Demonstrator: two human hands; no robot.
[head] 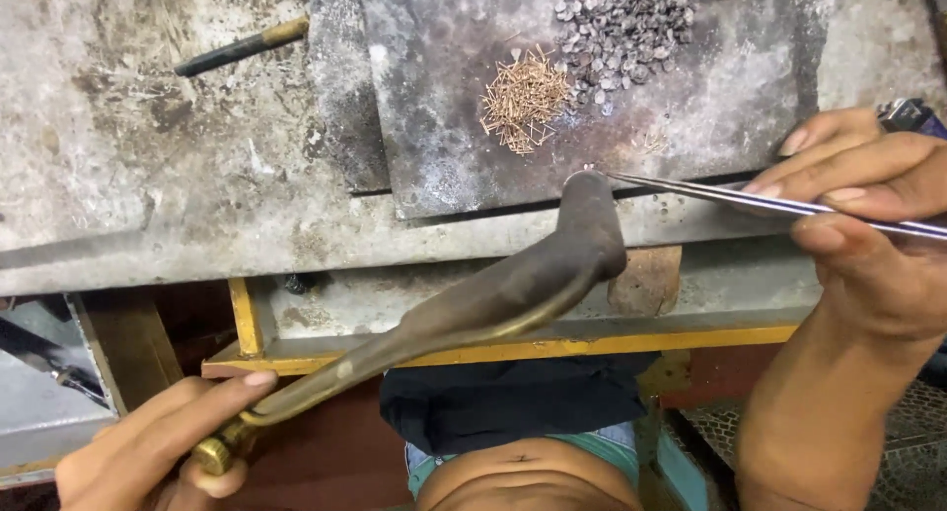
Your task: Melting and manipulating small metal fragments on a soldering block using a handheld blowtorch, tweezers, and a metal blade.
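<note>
Grimy grey counter (148, 176), dark metal slab (444, 126) on top. Left hand (148, 452) grip closed on brass torch (493, 299); right hand (858, 205) pinching tweezers (710, 192), tips meeting torch head at slab edge. Copper pins (523, 99), grey bits (621, 23) heaped behind.

— How many tools are in hand at the bench?
— Two: one dark, curved brass-stemmed torch (513, 289) and one pair of slim steel tweezers (750, 200).
— And on the grey metal plate (434, 126)?
— Two heaps: one of thin copper-coloured pins (523, 99), one of small grey metal pieces (621, 28). One dark rod (242, 47) lies apart.
</note>
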